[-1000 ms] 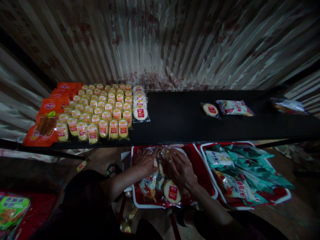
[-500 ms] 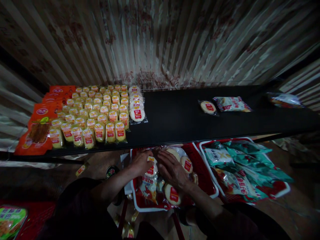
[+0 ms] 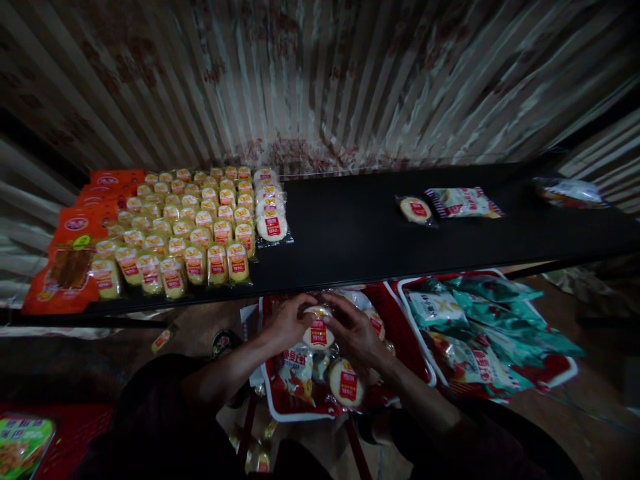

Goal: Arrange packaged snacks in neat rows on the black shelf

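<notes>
A round pale cake in clear wrap point(image 3: 319, 331) is held just below the front edge of the black counter point(image 3: 360, 233), the grip of left hand point(image 3: 287, 322) and right hand point(image 3: 357, 333) closed on it; a light hold by the rim, label upward, is judged best.

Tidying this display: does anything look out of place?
A small packet lies on the floor below the shelf, apart from the neat rows. One round cake and a striped bag lie alone far right. The left hand and right hand hold a cake pack.

green packet point(image 3: 23, 441): cut off left | cake point(image 3: 319, 332): label seemingly unreadable
</notes>
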Available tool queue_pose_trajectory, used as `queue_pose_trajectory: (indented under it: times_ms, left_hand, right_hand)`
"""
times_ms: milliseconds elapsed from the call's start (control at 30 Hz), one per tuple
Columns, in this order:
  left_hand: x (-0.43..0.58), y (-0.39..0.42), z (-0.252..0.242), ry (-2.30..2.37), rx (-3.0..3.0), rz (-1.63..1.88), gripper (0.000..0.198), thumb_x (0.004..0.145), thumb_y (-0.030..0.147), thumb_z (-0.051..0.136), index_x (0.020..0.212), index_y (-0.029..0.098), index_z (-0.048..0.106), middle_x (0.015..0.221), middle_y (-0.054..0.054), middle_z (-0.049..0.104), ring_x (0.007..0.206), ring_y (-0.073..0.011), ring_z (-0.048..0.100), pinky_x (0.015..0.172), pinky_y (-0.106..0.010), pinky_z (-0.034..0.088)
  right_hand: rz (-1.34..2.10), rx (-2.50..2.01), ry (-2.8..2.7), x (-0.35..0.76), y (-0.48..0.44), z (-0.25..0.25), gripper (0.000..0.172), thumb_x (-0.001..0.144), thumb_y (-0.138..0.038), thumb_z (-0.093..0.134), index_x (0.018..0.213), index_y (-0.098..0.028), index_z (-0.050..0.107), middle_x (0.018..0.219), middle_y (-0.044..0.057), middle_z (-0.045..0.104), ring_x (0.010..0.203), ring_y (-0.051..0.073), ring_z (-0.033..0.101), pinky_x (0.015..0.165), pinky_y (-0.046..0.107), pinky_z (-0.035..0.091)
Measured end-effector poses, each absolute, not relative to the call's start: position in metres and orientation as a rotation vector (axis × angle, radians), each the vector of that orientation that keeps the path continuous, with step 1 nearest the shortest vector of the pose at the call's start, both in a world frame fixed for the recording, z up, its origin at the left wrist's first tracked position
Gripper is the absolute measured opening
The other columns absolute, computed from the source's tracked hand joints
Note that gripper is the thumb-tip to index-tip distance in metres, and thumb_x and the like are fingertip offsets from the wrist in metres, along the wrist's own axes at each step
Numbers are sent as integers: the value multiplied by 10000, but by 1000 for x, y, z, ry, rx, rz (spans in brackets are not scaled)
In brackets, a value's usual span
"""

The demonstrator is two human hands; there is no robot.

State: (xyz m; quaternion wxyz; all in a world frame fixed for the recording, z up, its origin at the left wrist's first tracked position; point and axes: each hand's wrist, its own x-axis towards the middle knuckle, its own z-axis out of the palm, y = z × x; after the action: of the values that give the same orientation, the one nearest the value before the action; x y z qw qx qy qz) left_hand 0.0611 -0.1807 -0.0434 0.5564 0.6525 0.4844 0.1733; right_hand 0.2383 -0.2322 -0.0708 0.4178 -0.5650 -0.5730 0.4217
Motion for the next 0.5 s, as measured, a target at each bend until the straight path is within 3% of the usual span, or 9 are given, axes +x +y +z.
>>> queue_pose_trajectory:
  times_ms: [233,500]
  left_hand:
    - [62,-178,-33,897,1159,635,263,772,136,617,1030,177,586,1082,-78,680,1023,-178,623,936,-337,468]
    - [63,-176,-26,901,1137,630,150,805,175,570,945,163,624,994,-68,681,933,-178,621,866,-320,464]
  right_hand:
    - [1393,-1323,-1051,245,-229,-44,566,725,-388,732,1243,-296,523,1068,27,693,941,207,668,772,339,569]
    - [1274,-1373,-1005,246,-227,-43,470,727,-425,717,1151,-259,599,974,29,717,821,191,676,692,315,568]
